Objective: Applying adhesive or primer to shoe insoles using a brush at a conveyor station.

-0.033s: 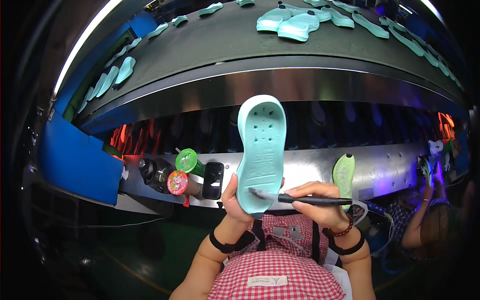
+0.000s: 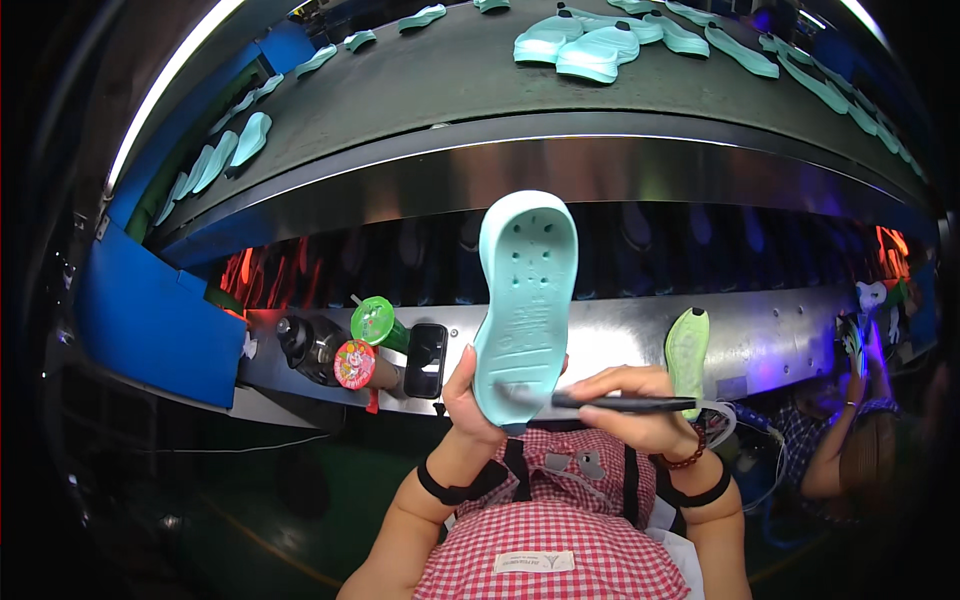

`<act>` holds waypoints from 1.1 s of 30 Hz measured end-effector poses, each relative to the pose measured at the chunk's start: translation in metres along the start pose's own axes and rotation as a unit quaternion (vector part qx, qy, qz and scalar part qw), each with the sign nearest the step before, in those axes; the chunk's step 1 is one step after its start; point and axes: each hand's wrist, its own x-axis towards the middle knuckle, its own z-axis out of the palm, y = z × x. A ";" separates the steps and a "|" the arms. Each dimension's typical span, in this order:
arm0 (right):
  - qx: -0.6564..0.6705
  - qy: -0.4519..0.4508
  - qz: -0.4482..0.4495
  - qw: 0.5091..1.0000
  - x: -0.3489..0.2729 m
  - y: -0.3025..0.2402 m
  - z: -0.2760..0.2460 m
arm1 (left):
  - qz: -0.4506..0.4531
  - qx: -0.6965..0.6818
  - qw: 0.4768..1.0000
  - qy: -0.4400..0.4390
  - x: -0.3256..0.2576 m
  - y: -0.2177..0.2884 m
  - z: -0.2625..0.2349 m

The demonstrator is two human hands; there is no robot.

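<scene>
A mint-green shoe sole [image 2: 530, 320] stands tilted up in front of me, its hollow, hole-dotted side facing me. My left hand [image 2: 470, 405] is closed round its lower end, thumb on the left edge and a fingertip showing at the right. A small black tab sticks out at the sole's bottom. Between the thumb and fingers of my right hand [image 2: 645, 415] is a black-handled brush [image 2: 640, 404]. Its pale bristles are smeared by motion over the lower part of the sole's inner face. On the metal ledge just beyond my right hand lies a yellow-green sole [image 2: 687, 350].
A phone [image 2: 427, 360], a green-lidded cup [image 2: 374, 322], a red-lidded cup [image 2: 356, 365] and a dark bottle [image 2: 305, 345] stand on the ledge [image 2: 600, 330] at left. Beyond runs a dark conveyor belt [image 2: 420, 90] with several mint soles. A co-worker's arm [image 2: 835, 450] shows far right.
The bristles, fairly sharp before, are now blurred and sit slightly further left on the sole. The sole's upper end has shifted a little to the right. Both hands keep their hold.
</scene>
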 end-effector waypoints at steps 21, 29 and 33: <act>-0.146 -0.242 -0.109 0.953 0.006 -0.010 -0.032 | -0.348 0.158 0.923 0.047 0.013 0.027 0.007; -0.247 -0.288 -0.105 0.919 0.012 -0.013 -0.050 | -0.363 0.228 0.901 0.071 0.011 0.036 -0.001; -0.221 -0.272 -0.001 0.936 0.003 -0.010 -0.052 | -0.344 0.209 0.911 0.089 0.008 0.036 -0.013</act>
